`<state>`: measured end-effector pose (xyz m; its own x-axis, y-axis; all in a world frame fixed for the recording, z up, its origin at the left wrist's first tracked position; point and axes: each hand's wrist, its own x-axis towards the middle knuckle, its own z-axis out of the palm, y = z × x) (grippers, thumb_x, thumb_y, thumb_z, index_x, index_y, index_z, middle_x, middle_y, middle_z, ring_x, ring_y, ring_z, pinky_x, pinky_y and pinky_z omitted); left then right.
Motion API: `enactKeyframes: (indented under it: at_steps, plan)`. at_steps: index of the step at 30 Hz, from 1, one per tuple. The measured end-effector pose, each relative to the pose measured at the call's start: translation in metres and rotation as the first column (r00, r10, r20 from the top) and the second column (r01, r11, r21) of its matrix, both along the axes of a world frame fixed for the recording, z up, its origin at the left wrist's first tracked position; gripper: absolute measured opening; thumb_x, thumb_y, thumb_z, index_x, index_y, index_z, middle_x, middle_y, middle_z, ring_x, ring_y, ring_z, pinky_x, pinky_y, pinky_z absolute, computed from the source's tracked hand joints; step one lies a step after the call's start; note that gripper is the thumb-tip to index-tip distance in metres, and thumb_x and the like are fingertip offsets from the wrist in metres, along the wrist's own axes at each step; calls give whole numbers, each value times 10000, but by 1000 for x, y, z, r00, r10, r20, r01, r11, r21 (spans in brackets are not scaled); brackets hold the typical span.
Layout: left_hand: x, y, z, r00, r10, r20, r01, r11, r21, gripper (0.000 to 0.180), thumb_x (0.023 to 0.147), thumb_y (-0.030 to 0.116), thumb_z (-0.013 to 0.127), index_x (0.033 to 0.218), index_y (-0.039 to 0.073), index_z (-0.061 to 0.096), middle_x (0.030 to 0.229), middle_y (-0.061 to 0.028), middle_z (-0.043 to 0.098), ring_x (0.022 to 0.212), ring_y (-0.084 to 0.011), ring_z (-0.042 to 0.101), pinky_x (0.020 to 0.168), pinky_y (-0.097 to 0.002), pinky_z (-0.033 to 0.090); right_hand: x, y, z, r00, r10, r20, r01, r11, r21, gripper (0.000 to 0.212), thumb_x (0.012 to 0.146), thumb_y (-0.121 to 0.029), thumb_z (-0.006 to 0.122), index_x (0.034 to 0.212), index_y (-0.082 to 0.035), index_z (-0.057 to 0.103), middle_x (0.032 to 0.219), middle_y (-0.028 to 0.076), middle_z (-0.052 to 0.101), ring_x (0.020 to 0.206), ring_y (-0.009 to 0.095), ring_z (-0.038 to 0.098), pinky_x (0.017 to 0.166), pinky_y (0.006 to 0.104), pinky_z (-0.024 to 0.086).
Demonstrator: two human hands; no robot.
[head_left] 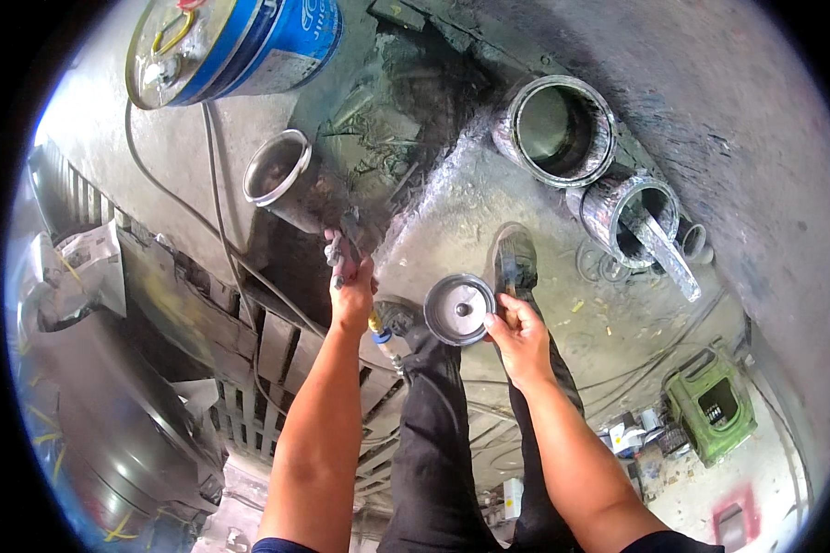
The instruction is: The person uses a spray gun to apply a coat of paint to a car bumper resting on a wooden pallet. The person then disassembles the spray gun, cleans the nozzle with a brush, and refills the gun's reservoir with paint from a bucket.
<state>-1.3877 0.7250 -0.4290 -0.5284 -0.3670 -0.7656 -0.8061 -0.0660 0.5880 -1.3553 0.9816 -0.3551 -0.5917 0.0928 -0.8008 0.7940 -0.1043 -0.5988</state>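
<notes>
My left hand (350, 284) is closed round the handle of a spray gun, whose metal body (349, 230) shows just above the fingers. Tilted away at the far end of the gun is its open-topped cup (278, 170), with a shiny rim and a stained inside. A hose fitting (385, 343) with yellow and blue parts hangs below that hand. In my right hand (520, 341), thumb and fingers pinch the edge of a round dark cup lid (459, 310). Its pale inner face and small central knob are turned up, apart from the cup.
A blue drum (267, 55) stands at the far left. Two paint-crusted cans stand at the right: a large can (507, 138), and a smaller can (599, 221) with a coated stirring stick (659, 244). Hoses (221, 212) cross a slatted floor grate. A green jerrycan (710, 405) lies right; a grey glossy panel (111, 405) left.
</notes>
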Motion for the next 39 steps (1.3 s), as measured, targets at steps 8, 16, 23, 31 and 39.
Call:
enactKeyframes:
  at_steps: [8,16,23,31,39]
  plan:
    - [15,-4,-6,994,-89,-65,87,995,-39,261,908,155,590,1161,115,538,731,30,522,563,-82,447,480,-257,363,3,4,0,999,47,6,-46,998,-35,396,847,-87,681,1183,64,538,762,-50,424,675,46,462,632,247,510]
    - [45,2,6,878,-473,-76,314,689,-654,232,847,94,642,1046,11,556,996,-153,517,863,-293,566,760,-391,471,12,5,-3,1000,11,-13,-11,1000,-7,385,839,-137,698,1141,60,565,719,-71,428,644,22,389,571,180,355]
    - [51,5,45,860,-506,-67,396,744,-538,251,871,52,589,1113,25,525,978,-123,562,870,-221,545,754,-317,442,14,7,-3,999,37,17,-37,998,-48,386,847,-63,673,1188,55,535,757,-50,442,670,43,461,643,247,510]
    - [41,21,76,923,-327,-204,339,941,26,821,817,-136,450,1493,36,17,1195,-51,502,942,-141,494,861,-256,409,21,9,3,996,-89,13,89,995,-52,381,838,-130,694,1148,50,565,712,-61,470,641,32,447,577,195,409]
    - [-23,92,131,732,-679,51,627,642,-442,813,823,-5,570,1487,44,103,899,-132,631,793,-296,551,797,-367,443,12,24,34,986,-157,46,159,986,-45,332,842,-73,669,1135,42,564,734,-32,514,655,54,497,589,228,462]
